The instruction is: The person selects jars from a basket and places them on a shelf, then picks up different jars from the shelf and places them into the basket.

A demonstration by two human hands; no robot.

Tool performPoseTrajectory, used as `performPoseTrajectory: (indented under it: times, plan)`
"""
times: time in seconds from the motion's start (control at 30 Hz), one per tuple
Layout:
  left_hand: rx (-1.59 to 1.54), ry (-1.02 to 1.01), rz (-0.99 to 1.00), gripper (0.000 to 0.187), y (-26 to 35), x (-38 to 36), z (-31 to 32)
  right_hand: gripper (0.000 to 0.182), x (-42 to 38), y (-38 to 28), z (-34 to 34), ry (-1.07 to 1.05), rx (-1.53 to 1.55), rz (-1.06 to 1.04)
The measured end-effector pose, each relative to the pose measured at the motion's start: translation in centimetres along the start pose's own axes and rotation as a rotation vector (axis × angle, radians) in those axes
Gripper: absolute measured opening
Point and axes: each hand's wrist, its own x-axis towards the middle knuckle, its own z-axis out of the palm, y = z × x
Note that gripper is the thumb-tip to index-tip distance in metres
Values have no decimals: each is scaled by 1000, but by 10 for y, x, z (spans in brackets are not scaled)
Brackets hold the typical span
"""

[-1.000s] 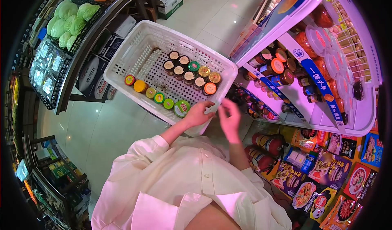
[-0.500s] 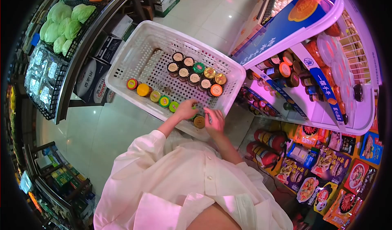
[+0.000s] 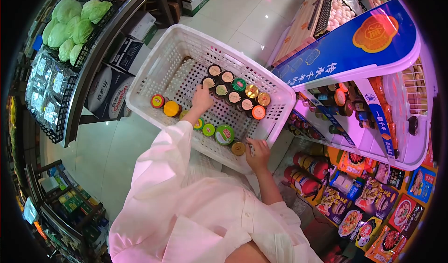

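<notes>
A white perforated basket [image 3: 154, 46] holds upright jars. My left hand [image 3: 202, 99] reaches over its near side, fingers drawn together at a dark jar with a pale top [image 3: 208, 82], at the left end of the back group. That group also has a green lid [image 3: 239, 84], gold lids [image 3: 252, 91] and an orange lid [image 3: 258, 112]. Along the near wall are a red-and-yellow lid [image 3: 157, 101], a yellow lid [image 3: 172, 108], and a large green lid [image 3: 224, 134]. Beside the gold-brown lid [image 3: 238, 148] at the near right corner, my right hand [image 3: 258, 154] has bent, parted fingers.
At the right stands a pink-lit shelf [image 3: 406, 144] of jars under a blue sign [image 3: 345, 43]. Fire extinguishers [image 3: 303, 181] and food packets [image 3: 375, 188] are below it. Cabbages [image 3: 70, 24] sit on the left stand; boxes [image 3: 109, 90] are under it.
My left hand has moved from the near row up and left to the back group. The large green lid is now uncovered. The view has shifted, and my right hand remains near the gold-brown lid.
</notes>
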Motion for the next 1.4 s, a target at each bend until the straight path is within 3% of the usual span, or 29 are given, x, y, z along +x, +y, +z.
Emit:
performPoseTrajectory:
  times: [0.4,0.7,0.8,1.03,1.13,1.27,1.4]
  plan:
    - [337,-131,138,81,-8,59,10,23,8,-5,-5,-32,38,37]
    - [339,-5,209,76,-18,62,24,23,10,-7,-6,-36,43,45]
    - [374,-149,177,71,-12,64,14,22,11,-7,-7,-38,42,35]
    - [400,-150,178,70,-22,42,11,22,11,-7,-8,-15,63,3]
    - [316,-273,56,76,-32,30,-1,21,7,-6,-7,-12,45,5]
    - [329,-328,37,79,-33,7,-40,21,5,-5,-8,-16,76,3]
    - [197,-148,171,73,-29,-28,-71,22,1,-4,-9,-18,83,1]
